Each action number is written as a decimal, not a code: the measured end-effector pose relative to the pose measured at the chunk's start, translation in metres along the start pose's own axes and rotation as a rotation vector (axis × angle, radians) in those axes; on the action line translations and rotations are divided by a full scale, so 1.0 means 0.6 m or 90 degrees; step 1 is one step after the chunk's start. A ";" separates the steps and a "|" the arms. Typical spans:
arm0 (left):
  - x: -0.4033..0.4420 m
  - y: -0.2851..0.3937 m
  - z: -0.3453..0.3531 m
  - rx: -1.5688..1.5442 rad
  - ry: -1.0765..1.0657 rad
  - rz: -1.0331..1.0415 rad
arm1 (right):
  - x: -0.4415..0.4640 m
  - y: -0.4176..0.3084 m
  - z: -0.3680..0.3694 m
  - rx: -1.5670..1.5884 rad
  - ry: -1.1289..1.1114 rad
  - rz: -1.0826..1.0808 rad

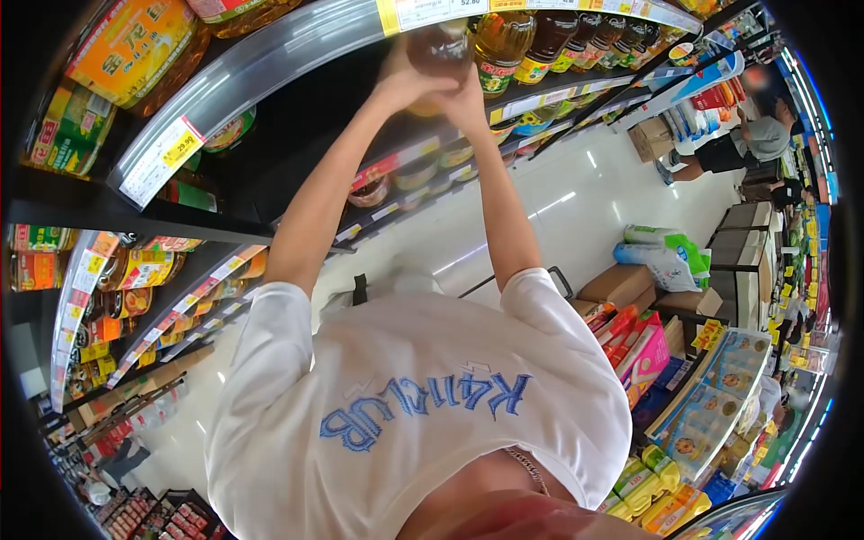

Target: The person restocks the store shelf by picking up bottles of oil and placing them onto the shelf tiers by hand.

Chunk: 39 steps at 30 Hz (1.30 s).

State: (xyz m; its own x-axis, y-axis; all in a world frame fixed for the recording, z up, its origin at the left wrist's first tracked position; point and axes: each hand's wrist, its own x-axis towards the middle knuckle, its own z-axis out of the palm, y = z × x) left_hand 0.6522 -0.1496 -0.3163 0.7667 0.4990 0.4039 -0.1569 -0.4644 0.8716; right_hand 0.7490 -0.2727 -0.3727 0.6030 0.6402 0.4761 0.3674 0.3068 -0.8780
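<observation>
Both of my arms reach up to a supermarket shelf at the top of the view. A dark brown bottle (439,50), blurred by motion, is between my hands. My left hand (409,83) and my right hand (464,97) meet around its lower part, fingers wrapped against it and partly hidden. Just beside it stands a bottle of golden oil (500,49) with a red and green label, in a row with darker bottles (551,36). Price tags line the shelf edge (324,29) in front.
Large oil bottles (135,54) fill the upper left shelf. Lower shelves (180,310) hold more jars and bottles. At right are cartons (621,286), packaged goods (711,396) and a person in a grey top (765,139). White floor (576,193) runs between.
</observation>
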 end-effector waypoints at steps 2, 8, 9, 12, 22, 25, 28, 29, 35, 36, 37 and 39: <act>-0.042 0.077 -0.009 0.117 0.022 0.082 | -0.022 -0.024 0.005 -0.013 0.026 0.011; -0.173 0.212 -0.057 0.260 0.045 0.268 | -0.153 -0.090 0.042 0.132 -0.020 0.047; -0.198 0.229 -0.068 0.235 0.030 0.255 | -0.144 -0.123 0.058 0.403 0.074 0.193; -0.266 0.245 -0.111 0.125 0.038 0.149 | -0.209 -0.171 0.108 0.552 0.062 0.202; -0.521 0.317 -0.318 0.248 0.253 -0.026 | -0.302 -0.288 0.287 0.492 -0.343 0.343; -0.602 0.358 -0.378 0.202 0.263 -0.077 | -0.319 -0.334 0.373 0.558 -0.408 0.256; -0.667 0.413 -0.469 0.185 0.181 -0.133 | -0.349 -0.413 0.482 0.581 -0.409 0.205; -0.689 0.420 -0.490 0.160 0.213 -0.113 | -0.354 -0.432 0.521 0.556 -0.428 0.164; -0.797 0.417 -0.676 0.120 0.387 0.181 | -0.387 -0.576 0.733 0.464 -0.464 0.091; -0.807 0.421 -0.706 0.170 0.418 0.242 | -0.382 -0.603 0.760 0.478 -0.467 0.101; -0.810 0.430 -0.740 0.140 0.422 0.284 | -0.369 -0.633 0.792 0.476 -0.470 0.084; -0.799 0.452 -0.805 0.122 0.404 0.397 | -0.334 -0.687 0.845 0.401 -0.454 -0.059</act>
State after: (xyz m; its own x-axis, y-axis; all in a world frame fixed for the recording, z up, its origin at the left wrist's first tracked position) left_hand -0.0586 -0.1615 -0.1394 0.0824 0.3993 0.9131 -0.2794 -0.8702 0.4057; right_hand 0.1178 -0.1706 -0.1315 -0.0597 0.8087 0.5852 -0.1813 0.5677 -0.8030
